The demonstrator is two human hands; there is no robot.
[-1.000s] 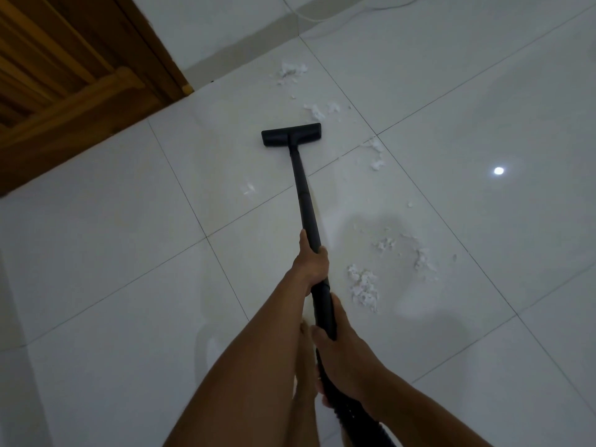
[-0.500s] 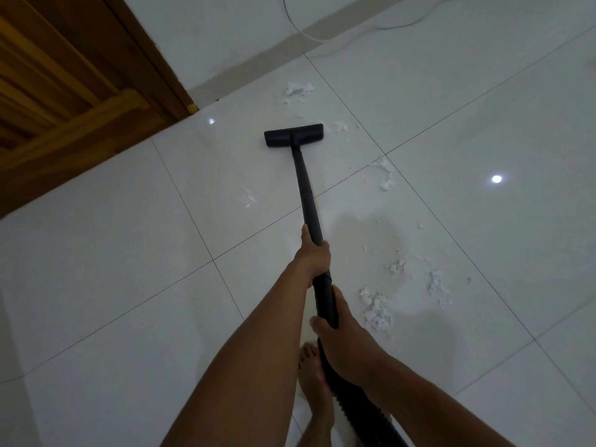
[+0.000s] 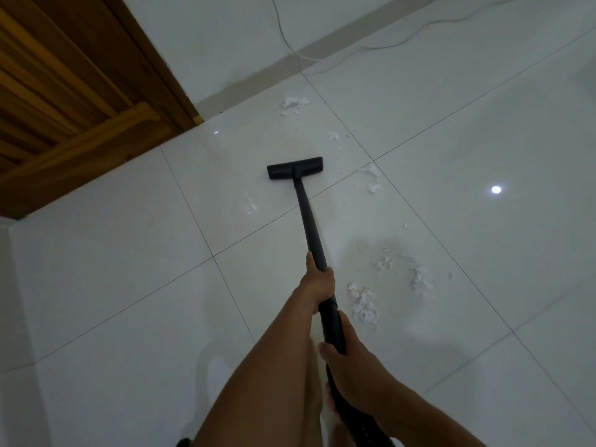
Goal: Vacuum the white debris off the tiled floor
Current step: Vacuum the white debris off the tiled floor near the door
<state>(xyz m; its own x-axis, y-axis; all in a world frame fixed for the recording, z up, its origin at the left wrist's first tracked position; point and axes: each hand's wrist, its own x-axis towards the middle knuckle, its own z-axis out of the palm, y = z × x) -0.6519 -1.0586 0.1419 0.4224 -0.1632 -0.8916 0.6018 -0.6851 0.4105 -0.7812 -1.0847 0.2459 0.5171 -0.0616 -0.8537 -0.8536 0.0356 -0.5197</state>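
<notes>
Head view: a wooden door is seen at the far left, and its frame is met at the bottom by the tiled floor and a pale skirting. A small fleck of white debris is found on the tile just left of the wand, apart from it. The black vacuum floor head is laid flat on the tile with its long edge crosswise. From it the black wand is run back towards the person across a grout line.

The wand is grasped about halfway along by the left hand, whose fingers are wrapped round it. Lower down, where the tube is thicker, it is grasped by the right hand, with the thumb laid along the top.

Beyond the floor head, a far clump of debris is seen near the skirting, well apart from the head. A strip of crumbs is strewn by the grout crossing to the right of the head. The largest heap is spread just right of the hands and is not touched by the wand. Farther right, a reflected light spot is shown on the glossy tile, and a thin white cable is trailed along the floor at the top.
</notes>
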